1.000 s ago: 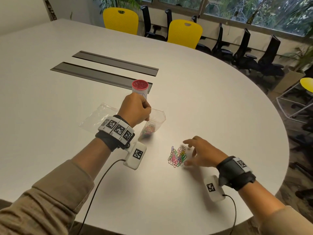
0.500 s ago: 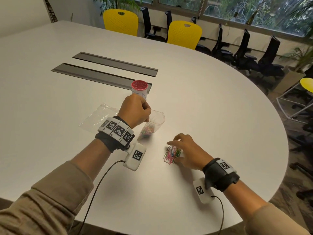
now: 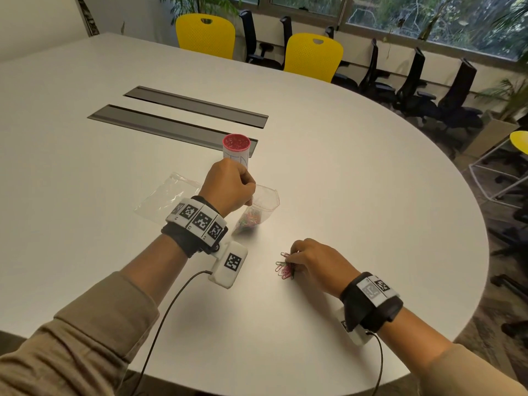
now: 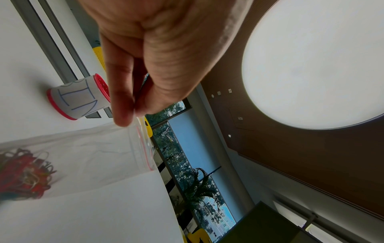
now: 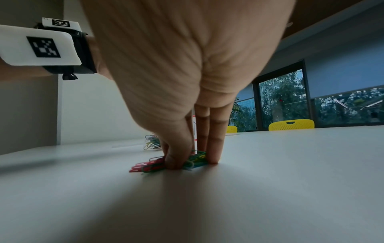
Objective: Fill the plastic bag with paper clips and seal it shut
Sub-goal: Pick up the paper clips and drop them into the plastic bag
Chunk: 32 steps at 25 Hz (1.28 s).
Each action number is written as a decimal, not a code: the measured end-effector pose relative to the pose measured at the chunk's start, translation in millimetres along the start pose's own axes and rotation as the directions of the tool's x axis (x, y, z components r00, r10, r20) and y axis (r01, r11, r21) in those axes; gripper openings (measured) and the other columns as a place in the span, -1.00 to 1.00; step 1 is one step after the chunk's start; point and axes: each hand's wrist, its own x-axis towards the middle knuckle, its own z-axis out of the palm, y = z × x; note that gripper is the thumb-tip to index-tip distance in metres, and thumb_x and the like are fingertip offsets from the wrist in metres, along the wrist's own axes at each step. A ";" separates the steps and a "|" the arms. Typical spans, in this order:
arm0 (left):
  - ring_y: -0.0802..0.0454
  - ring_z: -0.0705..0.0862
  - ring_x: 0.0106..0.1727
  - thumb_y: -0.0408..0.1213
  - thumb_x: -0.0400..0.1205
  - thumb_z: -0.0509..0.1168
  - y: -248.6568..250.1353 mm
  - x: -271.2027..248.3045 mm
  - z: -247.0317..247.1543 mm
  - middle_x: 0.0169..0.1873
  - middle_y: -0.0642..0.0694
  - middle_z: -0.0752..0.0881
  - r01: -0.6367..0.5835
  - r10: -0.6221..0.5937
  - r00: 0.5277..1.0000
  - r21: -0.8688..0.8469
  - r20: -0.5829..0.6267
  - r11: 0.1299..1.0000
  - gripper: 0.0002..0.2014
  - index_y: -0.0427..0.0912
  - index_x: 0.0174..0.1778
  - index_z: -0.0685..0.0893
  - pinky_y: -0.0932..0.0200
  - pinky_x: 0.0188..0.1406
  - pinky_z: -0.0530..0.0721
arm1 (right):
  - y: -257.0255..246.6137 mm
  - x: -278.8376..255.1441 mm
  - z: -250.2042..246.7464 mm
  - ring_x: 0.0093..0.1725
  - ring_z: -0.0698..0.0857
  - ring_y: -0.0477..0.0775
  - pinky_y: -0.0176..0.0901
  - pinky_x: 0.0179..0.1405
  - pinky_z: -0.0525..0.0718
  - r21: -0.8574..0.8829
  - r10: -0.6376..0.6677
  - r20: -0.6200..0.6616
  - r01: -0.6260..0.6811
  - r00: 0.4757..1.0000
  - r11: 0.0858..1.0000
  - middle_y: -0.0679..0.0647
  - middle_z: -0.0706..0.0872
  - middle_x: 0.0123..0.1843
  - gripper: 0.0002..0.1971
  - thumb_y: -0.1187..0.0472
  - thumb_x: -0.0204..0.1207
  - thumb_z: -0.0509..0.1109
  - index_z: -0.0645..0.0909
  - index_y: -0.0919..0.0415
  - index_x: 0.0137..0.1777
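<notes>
step: filling | left hand pinching bag rim, mouth open | right hand fingers closing round loose clips; next: lift, drop into bag

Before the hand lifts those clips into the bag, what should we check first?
1. Plastic bag mouth is open: ok, left hand pinches its rim and holds it up.
2. Loose paper clips are gathered: ok, bunched under the right hand.
3. Firm grip on the bunch: cannot tell; the fingertips pinch it against the table.
4. Path to the bag is free: ok.
5. Bag has room: ok, clips fill only its bottom.
6. Seal is closed: not ok, not yet.
</notes>
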 end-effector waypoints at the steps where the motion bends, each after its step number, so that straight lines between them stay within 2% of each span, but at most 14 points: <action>1: -0.01 0.91 -0.36 -0.42 0.65 0.45 0.0 -0.1 -0.1 -0.38 -0.16 0.88 -0.003 0.003 1.000 0.001 -0.001 1.000 -0.89 -0.28 -0.16 0.87 -0.05 0.05 0.92 | -1.0 0.4 -0.8 -0.02 0.66 0.16 0.03 -0.28 0.63 -0.005 0.003 0.005 -0.003 1.000 1.000 0.02 0.70 -0.02 -0.79 0.34 0.65 0.34 0.80 0.11 0.03; 4: -0.01 0.91 -0.35 -0.42 0.65 0.44 0.0 -0.1 -0.3 -0.37 -0.17 0.89 -0.009 0.009 1.000 0.006 0.001 1.000 -0.89 -0.29 -0.14 0.88 -0.06 0.05 0.92 | -4.9 1.6 -1.7 -0.17 0.54 0.14 0.02 -0.36 0.46 -0.016 0.014 0.007 -0.014 1.000 1.000 0.05 0.65 -0.14 -0.83 0.41 0.60 0.34 0.67 0.18 -0.17; 6: -0.02 0.91 -0.34 -0.41 0.66 0.45 -0.4 0.0 -0.4 -0.36 -0.17 0.89 -0.004 0.004 1.000 0.002 0.000 1.000 -0.89 -0.29 -0.13 0.88 -0.06 0.06 0.92 | -5.3 3.0 -0.5 -0.23 0.48 0.13 0.01 -0.36 0.41 0.006 0.022 -0.004 -0.022 1.000 1.000 0.06 0.63 -0.19 -0.81 0.45 0.57 0.34 0.63 0.21 -0.23; 10: 0.00 0.91 -0.33 -0.41 0.66 0.44 1.0 -1.8 -0.9 -0.34 -0.17 0.89 -0.001 0.001 1.000 0.007 -0.007 1.000 -0.89 -0.28 -0.12 0.88 -0.02 0.08 0.91 | 5.6 6.5 3.1 -0.23 0.70 0.20 0.05 -0.26 0.68 0.123 0.090 -0.053 -0.083 0.995 0.989 0.06 0.74 -0.16 -0.82 0.43 0.56 0.38 0.78 0.23 -0.16; 13: 0.02 0.90 -0.33 -0.40 0.66 0.44 2.1 -2.9 -1.4 -0.33 -0.16 0.89 -0.002 0.002 1.000 0.019 -0.012 1.000 -0.89 -0.27 -0.12 0.88 0.03 0.09 0.89 | 13.1 8.8 -4.2 -0.16 0.77 0.13 -0.05 -0.13 0.73 0.262 0.193 -0.113 -0.158 0.975 0.952 0.08 0.84 -0.12 -0.81 0.47 0.54 0.47 0.89 0.24 -0.05; 15: 0.02 0.90 -0.33 -0.40 0.66 0.44 2.1 -3.1 -1.1 -0.33 -0.16 0.89 0.003 -0.003 1.000 0.011 -0.011 1.000 -0.89 -0.27 -0.11 0.88 0.03 0.08 0.89 | 17.0 9.7 -16.0 -0.23 0.77 0.02 -0.17 -0.12 0.71 0.359 0.272 -0.126 -0.212 0.954 0.909 0.08 0.88 -0.13 -0.84 0.45 0.52 0.55 0.92 0.24 -0.02; 17: 0.02 0.90 -0.33 -0.40 0.66 0.44 2.1 -3.6 -1.3 -0.33 -0.16 0.89 0.008 -0.008 1.000 0.015 -0.008 1.000 -0.90 -0.27 -0.10 0.88 0.02 0.06 0.90 | 21.4 10.1 -31.6 -0.34 0.81 0.01 -0.28 -0.19 0.70 0.474 0.366 -0.113 -0.273 0.924 0.837 0.03 0.88 -0.24 -0.88 0.41 0.51 0.61 0.92 0.22 -0.04; 20: 0.03 0.90 -0.33 -0.41 0.66 0.44 2.2 -4.1 -1.9 -0.33 -0.16 0.89 0.011 -0.010 1.000 0.014 -0.009 1.000 -0.90 -0.27 -0.10 0.88 0.01 0.04 0.91 | 25.1 10.3 -60.0 -0.28 0.91 0.08 -0.20 -0.11 0.84 0.633 0.478 -0.092 -0.319 0.874 0.705 0.09 0.91 -0.28 -0.90 0.38 0.52 0.65 0.91 0.23 -0.01; 22: 0.03 0.90 -0.34 -0.42 0.66 0.44 2.5 -4.4 -1.8 -0.33 -0.17 0.89 0.012 -0.012 1.000 0.013 -0.011 1.000 -0.90 -0.27 -0.11 0.88 0.02 0.02 0.91 | 23.2 12.2 -80.9 -0.26 0.92 0.12 -0.16 -0.07 0.87 0.725 0.508 -0.111 -0.279 0.854 0.630 0.18 0.92 -0.22 -0.88 0.40 0.51 0.65 0.90 0.29 0.02; 24: 0.02 0.91 -0.33 -0.42 0.66 0.45 2.8 -4.9 -1.6 -0.32 -0.18 0.90 0.015 -0.015 1.000 0.005 -0.011 1.000 -0.90 -0.28 -0.10 0.88 0.03 0.03 0.91 | 17.5 17.1 -101.4 -0.31 0.88 0.06 -0.24 -0.14 0.83 0.791 0.508 -0.144 -0.209 0.850 0.575 0.26 0.91 -0.20 -0.87 0.44 0.50 0.65 0.89 0.35 0.03; 26: 0.01 0.91 -0.33 -0.42 0.65 0.44 2.8 -5.4 -1.6 -0.32 -0.18 0.90 0.016 -0.016 1.000 0.005 -0.007 1.000 -0.90 -0.29 -0.11 0.88 0.02 0.03 0.91 | 9.1 26.1 -119.2 -0.34 0.84 0.01 -0.31 -0.18 0.82 0.842 0.496 -0.174 -0.133 0.851 0.523 0.27 0.89 -0.19 -0.85 0.50 0.51 0.62 0.86 0.40 0.05; 28: 0.00 0.91 -0.36 -0.45 0.63 0.43 2.3 -5.1 -1.5 -0.36 -0.18 0.89 0.014 -0.014 1.000 -0.005 -0.005 1.000 -0.88 -0.29 -0.16 0.87 0.00 -0.02 0.93 | 1.3 39.1 -130.4 -0.31 0.82 0.04 -0.26 -0.15 0.86 0.879 0.479 -0.204 -0.055 0.854 0.473 0.25 0.87 -0.19 -0.82 0.55 0.51 0.60 0.83 0.49 0.09; 32: 0.03 0.90 -0.37 -0.44 0.63 0.45 2.3 -4.8 -0.6 -0.39 -0.15 0.88 0.024 -0.025 1.000 -0.011 -0.008 1.000 -0.89 -0.27 -0.17 0.87 -0.02 -0.05 0.94 | -18.0 69.0 -134.4 -0.27 0.82 0.07 -0.14 -0.08 0.89 0.891 0.440 -0.257 0.035 0.861 0.452 0.24 0.87 -0.16 -0.78 0.56 0.49 0.60 0.81 0.55 0.13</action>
